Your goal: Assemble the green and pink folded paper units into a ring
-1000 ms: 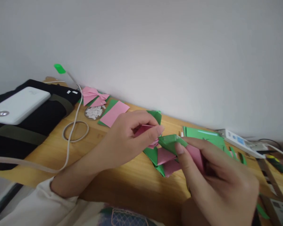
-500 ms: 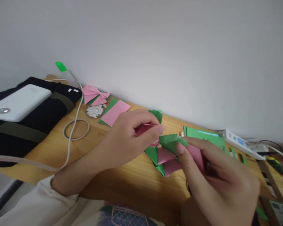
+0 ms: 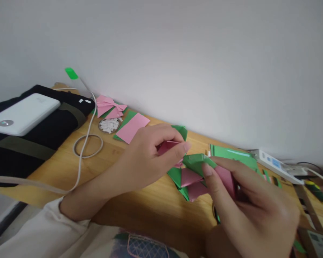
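A folded pink and green paper piece [image 3: 193,177] is between my two hands above the table. My left hand [image 3: 153,157] pinches its left side, with thumb and forefinger together near the middle. On the other side my right hand [image 3: 247,200] grips a green and pink fold, its thumb pressed on the front and the forefinger behind. Several folded layers show between and below the hands. The palms and fingers hide part of the paper.
Pink and green paper sheets [image 3: 133,127] lie behind my left hand, beside a dish of white bits [image 3: 109,125]. A white power bank [image 3: 25,113] rests on a black bag [image 3: 51,138]. A white cable [image 3: 90,125] crosses the left side; a power strip [image 3: 277,165] sits right.
Both hands keep their hold on the folded paper and have hardly moved. The view has shifted slightly.
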